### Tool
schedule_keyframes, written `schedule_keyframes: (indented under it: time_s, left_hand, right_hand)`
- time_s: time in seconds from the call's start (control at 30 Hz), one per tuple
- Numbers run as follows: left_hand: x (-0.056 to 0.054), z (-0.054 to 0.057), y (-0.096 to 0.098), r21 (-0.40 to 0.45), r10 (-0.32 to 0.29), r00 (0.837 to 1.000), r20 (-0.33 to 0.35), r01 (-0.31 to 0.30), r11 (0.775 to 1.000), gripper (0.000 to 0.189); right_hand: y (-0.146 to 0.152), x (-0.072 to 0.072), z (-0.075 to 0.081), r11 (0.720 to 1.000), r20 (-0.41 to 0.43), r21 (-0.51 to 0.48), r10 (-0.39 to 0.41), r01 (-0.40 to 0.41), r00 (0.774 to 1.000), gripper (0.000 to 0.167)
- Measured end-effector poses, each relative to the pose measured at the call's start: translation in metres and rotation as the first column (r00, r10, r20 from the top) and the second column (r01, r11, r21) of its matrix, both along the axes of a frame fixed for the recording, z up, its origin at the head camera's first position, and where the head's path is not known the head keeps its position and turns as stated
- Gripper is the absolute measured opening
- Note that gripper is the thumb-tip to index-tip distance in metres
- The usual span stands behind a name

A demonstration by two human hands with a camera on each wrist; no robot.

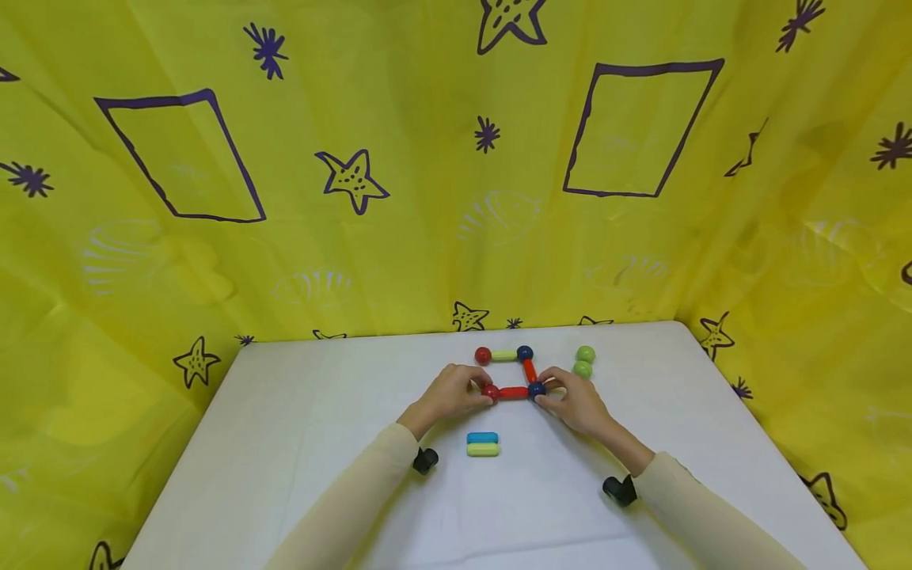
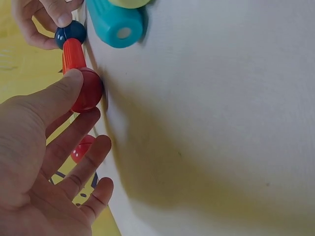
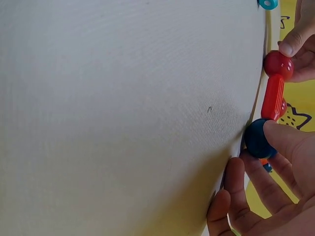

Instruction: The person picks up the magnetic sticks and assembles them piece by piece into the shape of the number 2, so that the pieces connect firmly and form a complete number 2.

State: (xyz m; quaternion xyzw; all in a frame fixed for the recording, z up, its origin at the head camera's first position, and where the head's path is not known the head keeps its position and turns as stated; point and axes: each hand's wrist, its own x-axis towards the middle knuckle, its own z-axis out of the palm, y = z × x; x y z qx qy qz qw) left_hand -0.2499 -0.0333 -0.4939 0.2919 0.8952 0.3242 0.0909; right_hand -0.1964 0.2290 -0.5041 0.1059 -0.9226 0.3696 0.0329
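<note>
My left hand [image 1: 459, 389] pinches a red ball [image 2: 89, 90] between thumb and fingers. A red rod [image 1: 514, 393] joins that ball to a dark blue ball [image 3: 258, 139], which my right hand [image 1: 575, 402] pinches. From this blue ball a second red rod [image 1: 530, 370] runs back to another dark blue ball [image 1: 525, 353]. A yellow-green rod [image 1: 504, 356] links that one to a second red ball [image 1: 483, 355] at the far left. Together the pieces form three sides of a four-sided shape, with its left side unjoined.
Nearer me on the white table [image 1: 342, 475] lie a blue rod [image 1: 482, 437] and a yellow-green rod [image 1: 483, 450], side by side. Two green balls [image 1: 585, 362] stand to the right of the shape. A yellow patterned curtain [image 1: 413, 261] hangs around the table's back and sides.
</note>
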Motion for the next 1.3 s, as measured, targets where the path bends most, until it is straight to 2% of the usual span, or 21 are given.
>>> schedule_keyframes:
  time_s: [0.2, 0.37, 0.63, 0.83, 1.3]
  left_hand:
    - [-0.004, -0.003, -0.004, 0.017, 0.005, 1.000, -0.016, -0.004, 1.000, 0.024]
    - [-0.008, -0.005, -0.008, 0.007, 0.025, 0.999, -0.028, -0.025, 1.000, 0.025]
    - [-0.015, -0.001, -0.011, 0.016, 0.063, 0.998, 0.002, -0.063, 0.998, 0.024]
    - [-0.024, -0.003, -0.013, 0.010, 0.104, 0.995, 0.012, -0.104, 0.995, 0.023]
    - [-0.033, -0.001, -0.013, 0.001, 0.117, 0.993, 0.019, -0.117, 0.993, 0.024]
  right_hand:
    - [-0.004, -0.004, 0.000, 1.000, 0.014, -0.003, -0.012, 0.012, 1.000, 0.024]
    - [-0.008, -0.012, -0.001, 0.999, -0.008, 0.030, -0.028, 0.028, 1.000, 0.024]
    - [-0.015, -0.025, 0.000, 0.998, 0.002, 0.058, -0.039, 0.039, 0.999, 0.025]
    - [-0.018, -0.036, -0.001, 0.998, 0.000, 0.051, -0.028, 0.028, 1.000, 0.026]
    - [-0.018, -0.046, 0.003, 0.998, 0.033, 0.057, -0.010, 0.009, 0.999, 0.026]
